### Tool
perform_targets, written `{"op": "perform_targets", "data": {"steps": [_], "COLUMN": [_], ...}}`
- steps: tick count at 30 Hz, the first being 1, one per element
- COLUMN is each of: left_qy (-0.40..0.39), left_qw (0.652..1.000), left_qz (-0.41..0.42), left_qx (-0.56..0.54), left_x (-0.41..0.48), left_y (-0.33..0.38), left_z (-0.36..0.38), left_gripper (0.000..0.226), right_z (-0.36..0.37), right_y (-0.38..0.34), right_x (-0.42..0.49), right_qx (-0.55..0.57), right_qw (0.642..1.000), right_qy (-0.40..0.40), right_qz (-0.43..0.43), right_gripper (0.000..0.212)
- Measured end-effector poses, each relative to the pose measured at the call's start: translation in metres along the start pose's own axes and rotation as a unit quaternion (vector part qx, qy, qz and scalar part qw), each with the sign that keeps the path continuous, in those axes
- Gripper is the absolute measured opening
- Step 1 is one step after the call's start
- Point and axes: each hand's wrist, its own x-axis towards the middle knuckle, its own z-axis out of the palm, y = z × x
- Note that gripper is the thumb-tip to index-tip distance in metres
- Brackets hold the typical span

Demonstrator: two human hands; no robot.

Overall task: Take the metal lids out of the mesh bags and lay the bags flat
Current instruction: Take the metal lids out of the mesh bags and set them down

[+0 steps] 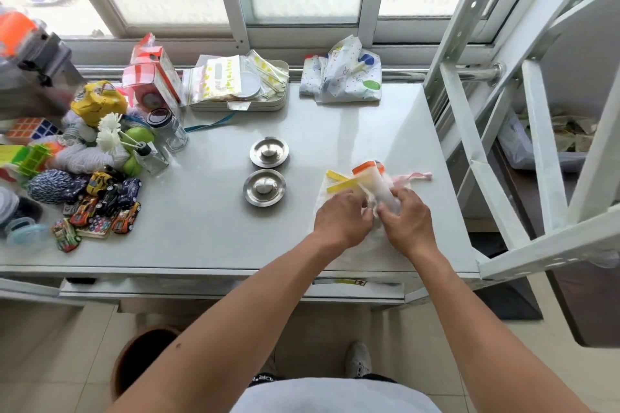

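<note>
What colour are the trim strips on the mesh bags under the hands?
Yellow strips and one orange strip on white mesh bags; head view.

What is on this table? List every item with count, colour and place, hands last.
metal lids: two, silver, table centre, one nearer than the other
mesh bags: a few, white with yellow and orange tabs, under the hands
toy cars: several, mixed colours, left front
glass jar: one, clear, left of centre
puzzle cube: one, multicoloured, far left
tray of zip bags: one, pale, by the window
patterned bags: pile, white, back right
left hand: gripping bags
right hand: gripping bags
</note>
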Motion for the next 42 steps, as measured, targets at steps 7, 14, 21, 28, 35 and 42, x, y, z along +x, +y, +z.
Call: {"op": "perform_targets", "data": {"steps": [7, 14, 21, 28, 35, 42], "left_qy": [-0.032, -0.041, 0.067, -0.072, -0.012, 0.058], "left_qw": [0.979, 0.971, 0.924, 0.909, 0.949, 0.975], "left_qz": [-0.136, -0.167, -0.214, -0.278, -0.280, -0.196], "left_qx": [-0.151, -0.168, -0.311, -0.303, -0.147, 0.091], "left_x": [0.008, 0.003, -0.009, -0.047, -0.051, -0.061], "left_y": [0.016, 0.016, -0.024, -0.125, -0.156, -0.123], "left_z": [0.003, -0.005, -0.049, -0.125, -0.130, -0.114], "left_gripper": [0.031, 0.014, 0.008, 0.007, 0.013, 0.034], "right_z": [-0.006, -0.008, -0.008, -0.006, -0.004, -0.004], "right_y": [0.010, 0.013, 0.007, 0.000, -0.005, -0.010], "right_x": [0.006, 0.010, 0.013, 0.012, 0.011, 0.009], "right_qx": [0.067, 0.107, 0.097, 0.073, 0.044, 0.058], "right_qw": [0.993, 0.985, 0.989, 0.991, 0.994, 0.994], "right_qy": [0.091, 0.115, 0.091, 0.092, 0.080, 0.052], "right_qz": [0.040, 0.070, 0.067, 0.066, 0.060, 0.074], "right_gripper": [0.016, 0.016, 0.029, 0.027, 0.022, 0.026]}}
